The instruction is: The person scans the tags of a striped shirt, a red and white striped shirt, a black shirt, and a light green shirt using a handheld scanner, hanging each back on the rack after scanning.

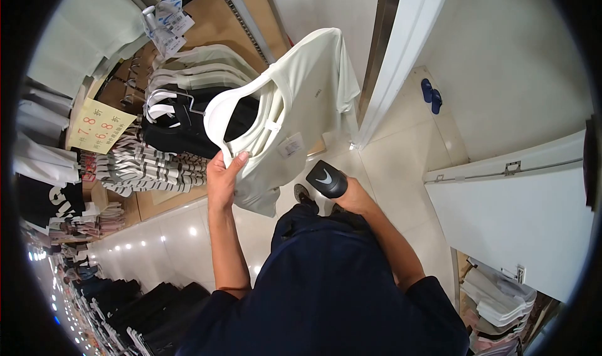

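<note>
A pale off-white shirt [307, 86] hangs in front of me on a white hanger [218, 115]. My left hand [224, 179] is closed on the shirt and hanger near the collar, with the thumb on top. A small paper tag [290, 146] shows on the fabric. My right hand [354, 196] is wrapped round a black handheld device [327, 179] with a light curved mark on its face, to the right of the shirt's lower part. The fingers under the device are mostly hidden.
Left of the shirt, black garments [172, 130] and striped ones [147, 165] hang on a rack beside a yellow price sign [100, 126]. Blue slippers [431, 96] lie on the floor near an open doorway. A white panel [514, 212] stands at the right.
</note>
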`<action>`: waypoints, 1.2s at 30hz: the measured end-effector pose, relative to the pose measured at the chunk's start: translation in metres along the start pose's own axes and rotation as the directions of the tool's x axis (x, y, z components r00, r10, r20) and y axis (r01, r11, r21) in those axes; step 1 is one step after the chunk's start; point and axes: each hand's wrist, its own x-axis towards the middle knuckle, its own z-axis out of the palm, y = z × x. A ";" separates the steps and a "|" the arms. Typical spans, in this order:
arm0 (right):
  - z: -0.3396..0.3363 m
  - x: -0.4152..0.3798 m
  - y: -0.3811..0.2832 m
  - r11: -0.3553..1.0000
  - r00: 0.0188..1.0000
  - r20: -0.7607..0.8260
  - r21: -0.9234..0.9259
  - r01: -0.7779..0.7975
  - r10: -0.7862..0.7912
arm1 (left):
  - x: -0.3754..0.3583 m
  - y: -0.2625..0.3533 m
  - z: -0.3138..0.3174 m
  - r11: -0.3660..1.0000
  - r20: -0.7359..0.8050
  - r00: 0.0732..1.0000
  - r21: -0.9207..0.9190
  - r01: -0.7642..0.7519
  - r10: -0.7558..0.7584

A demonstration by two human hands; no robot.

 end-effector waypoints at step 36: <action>-0.044 0.076 -0.074 0.836 0.810 -0.584 -0.471 -0.280 -0.058 | 0.206 0.015 -0.023 0.257 0.593 0.668 0.631 -0.732 0.449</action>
